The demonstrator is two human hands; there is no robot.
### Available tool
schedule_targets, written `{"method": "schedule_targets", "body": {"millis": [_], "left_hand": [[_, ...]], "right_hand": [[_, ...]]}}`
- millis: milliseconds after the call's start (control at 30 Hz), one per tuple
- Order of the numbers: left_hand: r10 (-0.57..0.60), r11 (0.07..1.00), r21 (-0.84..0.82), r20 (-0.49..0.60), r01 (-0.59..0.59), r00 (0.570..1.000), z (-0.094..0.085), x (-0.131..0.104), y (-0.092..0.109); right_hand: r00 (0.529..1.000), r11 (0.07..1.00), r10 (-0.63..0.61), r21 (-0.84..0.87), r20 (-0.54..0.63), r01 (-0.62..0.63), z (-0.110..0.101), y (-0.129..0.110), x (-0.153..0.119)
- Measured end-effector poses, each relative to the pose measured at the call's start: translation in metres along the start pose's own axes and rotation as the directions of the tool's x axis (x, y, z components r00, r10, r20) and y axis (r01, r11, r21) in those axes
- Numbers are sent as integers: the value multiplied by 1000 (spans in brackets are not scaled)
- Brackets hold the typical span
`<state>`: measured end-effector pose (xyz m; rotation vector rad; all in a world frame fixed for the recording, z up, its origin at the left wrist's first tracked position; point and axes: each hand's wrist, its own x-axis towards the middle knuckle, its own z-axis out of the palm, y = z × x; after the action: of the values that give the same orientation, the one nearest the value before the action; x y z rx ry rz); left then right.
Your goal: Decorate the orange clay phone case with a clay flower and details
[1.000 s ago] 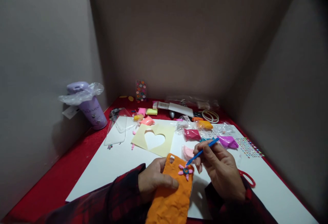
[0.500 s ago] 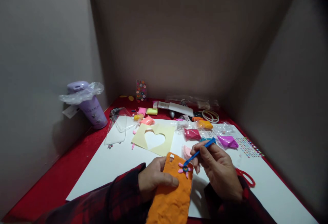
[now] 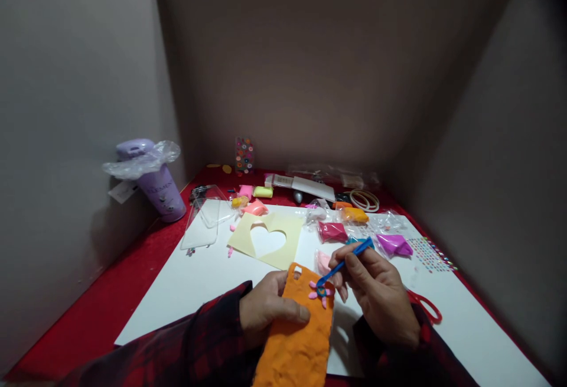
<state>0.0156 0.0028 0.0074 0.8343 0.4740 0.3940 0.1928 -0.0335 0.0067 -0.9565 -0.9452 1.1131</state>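
Note:
My left hand (image 3: 272, 304) grips a phone case covered in orange clay (image 3: 296, 342), thumb across its front and fingers hidden behind. Near the case's top, beside the camera cutout, sits a flower (image 3: 313, 295) with pink petals and a blue-green ring at its centre. My right hand (image 3: 376, 289) is closed round a blue modelling tool (image 3: 343, 264), held like a pen. The tool's lower tip meets the flower's middle; whether it presses in I cannot tell. Just beyond the tool lies a pale pink clay packet (image 3: 322, 262).
A yellow paper with a heart cutout (image 3: 239, 239) lies on the white board (image 3: 163, 304). Clear phone cases (image 3: 201, 230) are left of it. Clay packets (image 3: 333, 232), a gem sticker sheet (image 3: 427, 254) and red scissors (image 3: 429, 307) are rightward. A purple tumbler (image 3: 162, 195) stands far left.
Almost nothing differs. The view has shifted very slightly, and the blue tool stays at the flower's centre while both hands keep their hold.

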Motion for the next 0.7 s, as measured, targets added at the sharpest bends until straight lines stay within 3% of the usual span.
{"method": "schedule_targets", "body": {"millis": [700], "left_hand": [[3,1000,-30,1,-2,1000,-2,1,-2]], "right_hand": [[999,999,48,14,-18,-48,-2,1,1]]}}
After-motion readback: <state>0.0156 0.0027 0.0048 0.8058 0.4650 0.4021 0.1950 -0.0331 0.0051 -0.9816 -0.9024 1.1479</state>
